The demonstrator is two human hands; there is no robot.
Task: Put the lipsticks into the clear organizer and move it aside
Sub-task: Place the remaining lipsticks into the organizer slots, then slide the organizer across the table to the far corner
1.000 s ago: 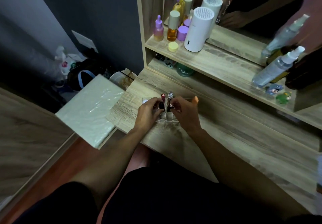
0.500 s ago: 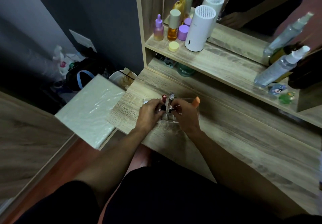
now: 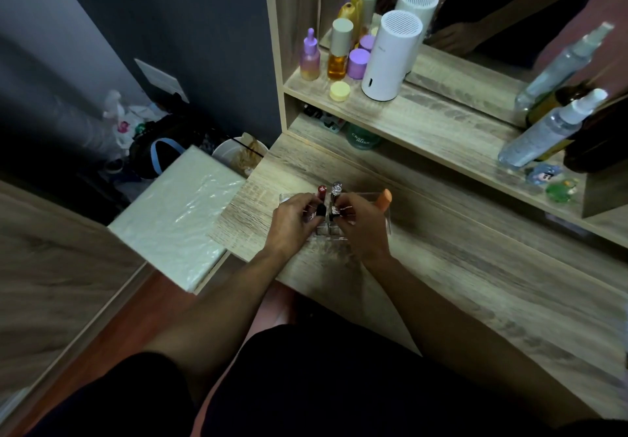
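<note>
A clear organizer (image 3: 385,222) sits near the left end of the wooden desk (image 3: 458,266). Standing upright in its back slots are a red lipstick (image 3: 321,192) and a silver-capped lipstick (image 3: 336,189). An orange lipstick (image 3: 384,198) stands at its right side. My left hand (image 3: 292,221) pinches a black lipstick (image 3: 320,210) over the front slots. My right hand (image 3: 362,224) pinches a dark, silver-banded lipstick (image 3: 334,211) right beside it. Both hands cover most of the organizer.
On the shelf above stand a white cylinder device (image 3: 390,56), dropper bottles (image 3: 339,51), purple and yellow jars, and spray bottles (image 3: 550,131) at the right. A mirror is behind them. A white wrapped stool (image 3: 176,212) and a bin (image 3: 238,156) sit left of the desk.
Both hands stay at the organizer with only small finger shifts; the two pinched lipsticks sit slightly lower among the front slots. The camera view drifted a little.
</note>
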